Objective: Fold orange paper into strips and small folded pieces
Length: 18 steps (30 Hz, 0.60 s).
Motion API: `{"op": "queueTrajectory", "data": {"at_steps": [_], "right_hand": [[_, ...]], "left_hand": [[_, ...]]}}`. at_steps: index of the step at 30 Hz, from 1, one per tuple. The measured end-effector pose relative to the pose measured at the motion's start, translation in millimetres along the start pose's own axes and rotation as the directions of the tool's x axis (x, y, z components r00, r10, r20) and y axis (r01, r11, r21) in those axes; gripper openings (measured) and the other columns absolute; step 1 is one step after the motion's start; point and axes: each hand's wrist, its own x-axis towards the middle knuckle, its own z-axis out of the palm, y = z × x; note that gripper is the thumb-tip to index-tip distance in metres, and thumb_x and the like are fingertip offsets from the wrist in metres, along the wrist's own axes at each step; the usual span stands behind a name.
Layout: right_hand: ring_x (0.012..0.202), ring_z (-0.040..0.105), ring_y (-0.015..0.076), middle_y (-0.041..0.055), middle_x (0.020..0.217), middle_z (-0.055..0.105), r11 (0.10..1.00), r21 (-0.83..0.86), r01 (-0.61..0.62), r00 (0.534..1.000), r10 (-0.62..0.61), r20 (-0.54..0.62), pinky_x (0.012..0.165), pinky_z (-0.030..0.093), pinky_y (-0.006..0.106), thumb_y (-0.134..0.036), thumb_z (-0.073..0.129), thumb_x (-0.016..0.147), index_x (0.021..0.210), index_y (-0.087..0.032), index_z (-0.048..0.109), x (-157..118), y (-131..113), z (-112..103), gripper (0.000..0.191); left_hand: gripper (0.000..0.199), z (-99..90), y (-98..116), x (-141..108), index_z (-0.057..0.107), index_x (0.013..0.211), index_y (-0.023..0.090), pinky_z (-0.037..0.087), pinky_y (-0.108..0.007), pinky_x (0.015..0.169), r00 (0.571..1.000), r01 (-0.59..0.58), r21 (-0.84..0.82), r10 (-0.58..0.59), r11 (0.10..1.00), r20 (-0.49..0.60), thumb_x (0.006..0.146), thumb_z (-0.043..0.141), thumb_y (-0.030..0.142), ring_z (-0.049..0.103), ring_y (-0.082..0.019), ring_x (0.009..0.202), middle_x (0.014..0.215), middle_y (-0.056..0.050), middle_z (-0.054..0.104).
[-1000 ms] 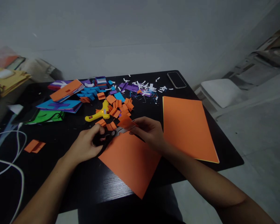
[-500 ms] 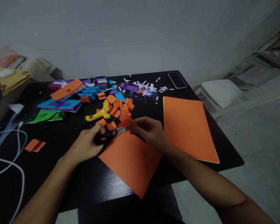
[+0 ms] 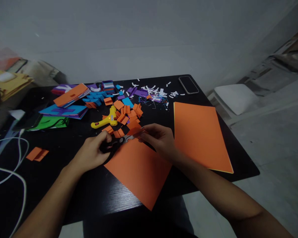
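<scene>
My left hand [image 3: 95, 150] is wrapped round the black handles of a pair of scissors [image 3: 121, 140]. The blades point right, at a small orange paper piece [image 3: 134, 128] pinched in my right hand [image 3: 157, 137]. Below both hands a large orange sheet [image 3: 141, 172] lies at an angle near the front edge. Just beyond the scissors are a yellow T-shaped tool [image 3: 105, 121] and several folded orange pieces [image 3: 124, 119]. How far the blades reach into the held paper is hard to make out.
An orange paper stack [image 3: 200, 135] lies at the right, with a phone [image 3: 188, 85] behind it. Paper scraps [image 3: 154, 94] and coloured bundles [image 3: 72, 96] line the back. White cables [image 3: 23, 185] run along the left; a white stool [image 3: 234, 99] stands beyond the table [image 3: 245, 168].
The scissors' handles have come closer together in my left hand. My right hand and the paper it holds have hardly moved.
</scene>
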Motion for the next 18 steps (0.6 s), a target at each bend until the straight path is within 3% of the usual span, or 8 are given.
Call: {"op": "queueTrajectory", "data": {"at_steps": [18], "right_hand": [[0.074,0.076,0.0168,0.0010,0.086,0.079,1.000,-0.008,-0.025,0.999,0.024,-0.046,0.075,0.067,0.034,-0.041,0.089,0.076,0.093,-0.023,0.078,1.4,0.0,0.5,0.027]], "left_hand": [[0.018,0.3,-2.2,-0.7,0.049,0.079,0.024,0.038,-0.026,0.051,0.999,0.037,0.034,-0.038,0.999,0.032,0.083,0.065,0.029,0.047,-0.011,0.052,0.065,0.005,0.058]]}}
